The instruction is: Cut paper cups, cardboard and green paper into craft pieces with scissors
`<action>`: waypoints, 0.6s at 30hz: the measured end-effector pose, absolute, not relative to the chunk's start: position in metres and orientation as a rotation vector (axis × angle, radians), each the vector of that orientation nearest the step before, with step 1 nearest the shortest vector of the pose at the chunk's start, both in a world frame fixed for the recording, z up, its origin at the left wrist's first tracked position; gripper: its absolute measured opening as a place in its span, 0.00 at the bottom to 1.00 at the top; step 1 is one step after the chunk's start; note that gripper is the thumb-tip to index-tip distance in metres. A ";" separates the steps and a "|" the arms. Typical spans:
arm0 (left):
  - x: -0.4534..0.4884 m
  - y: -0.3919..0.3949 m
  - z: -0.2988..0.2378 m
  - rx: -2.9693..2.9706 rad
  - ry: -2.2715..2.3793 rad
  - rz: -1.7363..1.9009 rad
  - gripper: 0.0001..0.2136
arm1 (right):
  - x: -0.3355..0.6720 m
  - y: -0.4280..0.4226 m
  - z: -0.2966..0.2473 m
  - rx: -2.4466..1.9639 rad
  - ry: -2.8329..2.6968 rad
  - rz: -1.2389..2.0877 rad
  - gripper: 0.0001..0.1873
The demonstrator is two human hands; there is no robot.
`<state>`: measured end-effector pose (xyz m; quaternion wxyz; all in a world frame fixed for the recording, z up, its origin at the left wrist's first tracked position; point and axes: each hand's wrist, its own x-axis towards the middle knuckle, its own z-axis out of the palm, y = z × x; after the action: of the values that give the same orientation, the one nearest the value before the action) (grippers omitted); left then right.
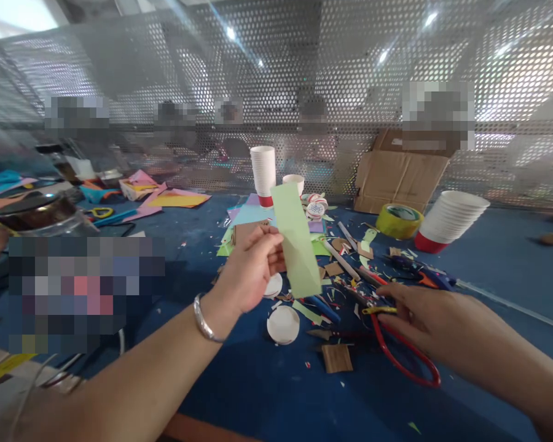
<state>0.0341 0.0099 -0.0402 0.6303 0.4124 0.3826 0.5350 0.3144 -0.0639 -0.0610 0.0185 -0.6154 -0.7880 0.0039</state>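
Observation:
My left hand (253, 264), with a silver bangle at its wrist, pinches a light green paper strip (297, 245) and holds it upright above the table. My right hand (424, 316) is closed around the handles of red-handled scissors (408, 362) at the right, low over the table; its fingers partly hide them. Between the hands, in front of the strip, lie a white round disc (283, 325) and a brown cardboard square (337, 358). Scraps of paper and cardboard are strewn behind them, with a blue pen-like stick (325, 309) among them.
Paper cups (262, 169) stand stacked at the back, and another cup stack (451, 221) leans at right. Yellow tape (399, 221) sits before a cardboard box (400, 175). Coloured paper (179, 198) and a glass jar (41, 215) are at left. A perforated metal screen (286, 80) rises behind the table.

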 end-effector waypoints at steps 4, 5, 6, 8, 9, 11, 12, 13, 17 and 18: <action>0.055 -0.015 -0.043 0.750 0.801 1.179 0.07 | 0.297 -0.072 -0.053 -1.536 -2.171 -0.102 0.23; 0.059 -0.019 -0.044 0.712 0.798 1.180 0.06 | 0.291 -0.075 -0.052 -1.444 -2.144 -0.131 0.24; 0.061 -0.023 -0.045 0.680 0.794 1.179 0.06 | 0.286 -0.078 -0.053 -1.361 -2.169 -0.148 0.24; 0.065 -0.027 -0.045 0.615 0.798 1.177 0.05 | 0.276 -0.083 -0.056 -1.216 -2.249 -0.255 0.23; 0.067 -0.028 -0.045 0.581 0.805 1.179 0.05 | 0.273 -0.084 -0.058 -1.175 -2.287 -0.314 0.23; 0.069 -0.031 -0.045 0.517 0.821 1.187 0.04 | 0.269 -0.085 -0.062 -1.127 -2.341 -0.429 0.23; 0.070 -0.032 -0.045 0.491 0.824 1.190 0.03 | 0.267 -0.084 -0.063 -1.098 -2.358 -0.476 0.22; 0.071 -0.034 -0.045 0.474 0.821 1.189 0.03 | 0.267 -0.083 -0.064 -1.062 -2.372 -0.503 0.20; 0.070 -0.038 -0.045 0.464 0.795 1.168 0.02 | 0.266 -0.083 -0.060 -0.949 -2.370 -0.478 0.13; 0.069 -0.037 -0.045 0.474 0.796 1.155 0.01 | 0.267 -0.084 -0.059 -0.951 -2.351 -0.471 0.13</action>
<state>0.0686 -0.0372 -0.0454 0.7383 0.2159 0.3626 0.5261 0.2668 -0.0844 -0.0588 0.2775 -0.3543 -0.8757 -0.1753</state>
